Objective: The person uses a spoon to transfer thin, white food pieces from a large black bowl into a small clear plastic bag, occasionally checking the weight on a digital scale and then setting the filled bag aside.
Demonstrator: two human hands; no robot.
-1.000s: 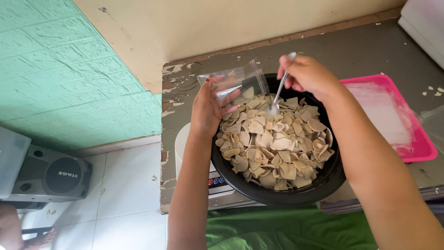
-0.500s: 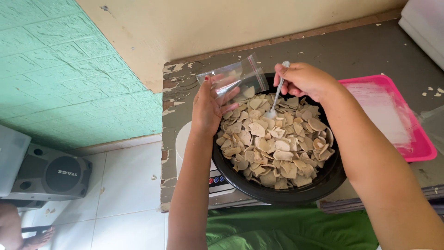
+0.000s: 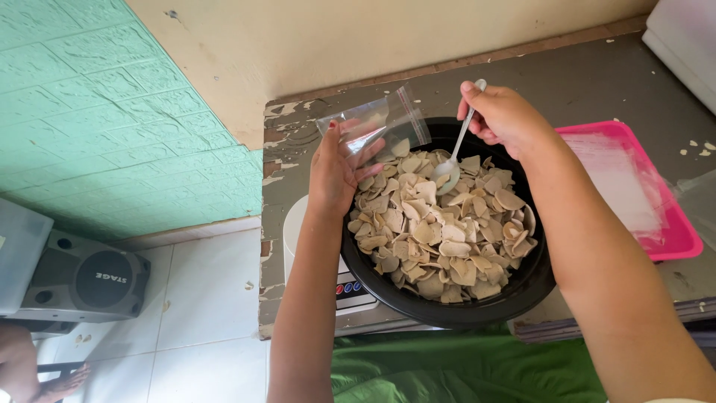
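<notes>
A big black bowl full of pale beige chips rests on a white scale at the table's front edge. My left hand holds a small clear plastic bag at the bowl's far left rim, its mouth tilted toward the chips. My right hand grips the handle of a metal spoon. The spoon's bowl rests among the chips near the bag's mouth.
A pink tray with clear plastic on it lies right of the bowl on the worn grey table. A white box stands at the far right. Down left sit a black speaker and white floor tiles. A green cloth lies below the table.
My right hand has dipped the spoon from its raised position down into the chips near the bag's mouth. My left hand keeps the bag at the rim.
</notes>
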